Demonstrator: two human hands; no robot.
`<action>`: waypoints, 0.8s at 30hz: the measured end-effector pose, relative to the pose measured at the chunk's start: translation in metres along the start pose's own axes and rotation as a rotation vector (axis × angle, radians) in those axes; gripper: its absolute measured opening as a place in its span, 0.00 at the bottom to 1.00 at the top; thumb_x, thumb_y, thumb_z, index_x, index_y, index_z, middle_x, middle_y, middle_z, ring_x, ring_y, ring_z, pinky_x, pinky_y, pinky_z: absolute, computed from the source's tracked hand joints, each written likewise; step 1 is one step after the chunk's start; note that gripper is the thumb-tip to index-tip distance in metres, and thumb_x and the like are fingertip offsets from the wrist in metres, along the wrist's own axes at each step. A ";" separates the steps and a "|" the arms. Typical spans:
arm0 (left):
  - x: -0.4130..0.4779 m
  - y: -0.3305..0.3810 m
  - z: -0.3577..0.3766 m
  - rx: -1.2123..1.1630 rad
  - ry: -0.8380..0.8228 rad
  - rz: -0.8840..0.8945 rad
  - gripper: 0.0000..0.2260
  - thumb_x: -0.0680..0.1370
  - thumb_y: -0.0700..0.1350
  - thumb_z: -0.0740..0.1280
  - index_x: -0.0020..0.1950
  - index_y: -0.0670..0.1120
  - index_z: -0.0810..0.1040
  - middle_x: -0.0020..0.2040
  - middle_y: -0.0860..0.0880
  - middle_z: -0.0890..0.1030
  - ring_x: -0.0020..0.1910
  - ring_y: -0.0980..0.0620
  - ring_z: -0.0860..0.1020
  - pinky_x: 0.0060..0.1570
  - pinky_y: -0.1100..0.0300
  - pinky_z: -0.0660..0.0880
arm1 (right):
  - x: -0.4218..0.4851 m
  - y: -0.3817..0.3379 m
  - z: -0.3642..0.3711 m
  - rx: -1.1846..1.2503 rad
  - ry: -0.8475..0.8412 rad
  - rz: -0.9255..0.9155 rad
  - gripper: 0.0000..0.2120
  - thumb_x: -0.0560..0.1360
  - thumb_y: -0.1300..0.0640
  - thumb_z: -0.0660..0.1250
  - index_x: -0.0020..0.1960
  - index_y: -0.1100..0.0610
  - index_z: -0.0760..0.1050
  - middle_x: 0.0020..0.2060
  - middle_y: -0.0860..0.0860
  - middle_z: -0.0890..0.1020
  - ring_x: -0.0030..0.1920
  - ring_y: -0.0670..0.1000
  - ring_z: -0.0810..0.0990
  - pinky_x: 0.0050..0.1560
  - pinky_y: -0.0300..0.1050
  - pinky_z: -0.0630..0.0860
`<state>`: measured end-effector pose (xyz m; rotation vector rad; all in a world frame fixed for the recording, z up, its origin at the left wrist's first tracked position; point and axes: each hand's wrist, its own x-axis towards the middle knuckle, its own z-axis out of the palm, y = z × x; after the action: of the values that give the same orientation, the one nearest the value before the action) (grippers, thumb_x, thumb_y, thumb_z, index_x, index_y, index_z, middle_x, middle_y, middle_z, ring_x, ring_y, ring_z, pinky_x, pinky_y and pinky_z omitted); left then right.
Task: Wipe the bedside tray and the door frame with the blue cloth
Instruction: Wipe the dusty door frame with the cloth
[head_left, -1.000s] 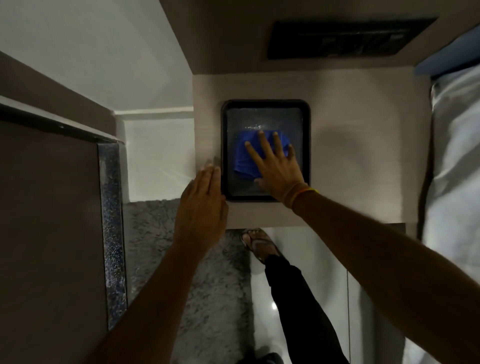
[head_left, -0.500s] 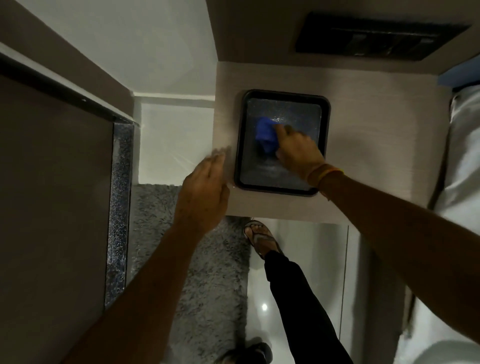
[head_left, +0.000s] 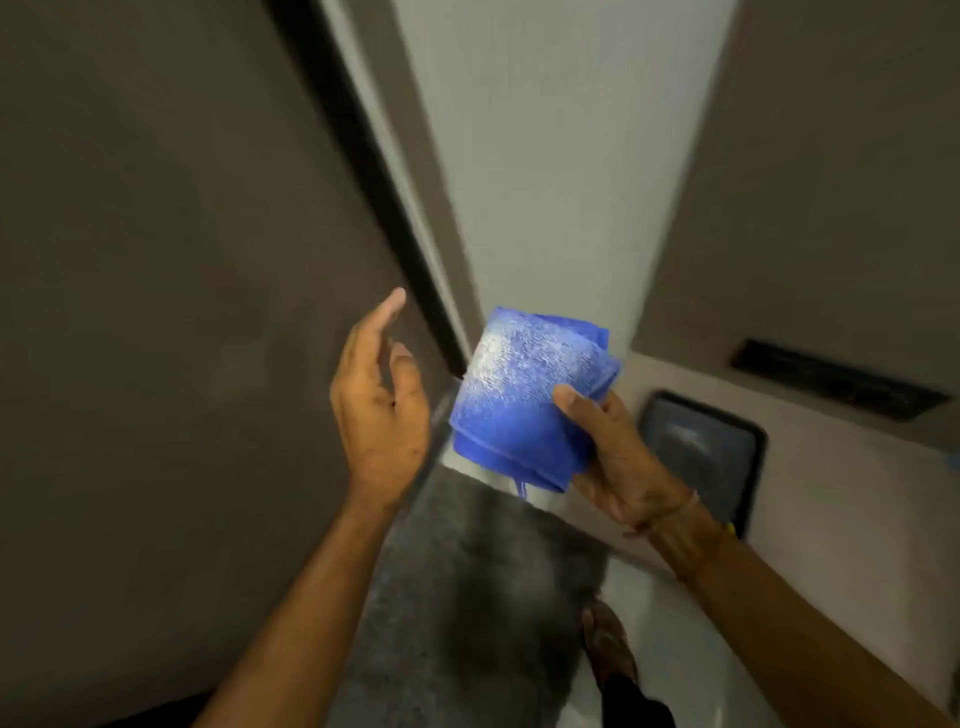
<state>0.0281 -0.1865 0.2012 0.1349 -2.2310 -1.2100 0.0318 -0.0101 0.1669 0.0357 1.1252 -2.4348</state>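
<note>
Cloth up, off the tray!
Right hand (head_left: 618, 457) gripped the folded blue cloth (head_left: 524, 395) in mid-air; left hand (head_left: 379, 410) hung loose beside it, fingers spread, holding nothing, near the door frame (head_left: 363, 171). The tray (head_left: 701, 447) lay on the bedside top, lower right, behind the wrist.

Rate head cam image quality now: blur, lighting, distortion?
Head view: dim room; motion blur smears the door frame and tray; the blue cloth is sharpest, with a pale sheen on its upper face; wide-angle lens splays wall edges outward; left hand slightly soft.
</note>
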 end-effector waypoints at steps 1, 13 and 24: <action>0.005 0.017 -0.030 -0.008 0.053 0.024 0.20 0.74 0.33 0.56 0.64 0.45 0.73 0.61 0.47 0.78 0.60 0.53 0.76 0.63 0.53 0.72 | -0.004 -0.003 0.030 -0.040 -0.039 -0.026 0.16 0.71 0.61 0.70 0.58 0.56 0.75 0.51 0.54 0.83 0.49 0.55 0.82 0.41 0.48 0.83; -0.083 0.211 -0.531 0.739 0.539 0.587 0.20 0.72 0.36 0.59 0.63 0.41 0.73 0.64 0.44 0.76 0.65 0.48 0.73 0.65 0.51 0.69 | -0.155 0.055 0.501 -0.567 -0.703 -0.685 0.19 0.73 0.68 0.66 0.61 0.56 0.71 0.56 0.50 0.80 0.56 0.46 0.79 0.60 0.47 0.76; -0.124 0.191 -0.702 1.264 0.753 0.263 0.23 0.75 0.43 0.55 0.70 0.42 0.65 0.73 0.43 0.65 0.74 0.47 0.59 0.70 0.49 0.62 | -0.218 0.097 0.615 -0.770 -0.793 -1.732 0.19 0.78 0.58 0.62 0.68 0.57 0.66 0.66 0.56 0.71 0.70 0.59 0.66 0.68 0.63 0.65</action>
<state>0.5450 -0.5462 0.5854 0.6273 -1.8663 0.4801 0.3675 -0.4274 0.5526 -2.7714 1.8201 -2.0977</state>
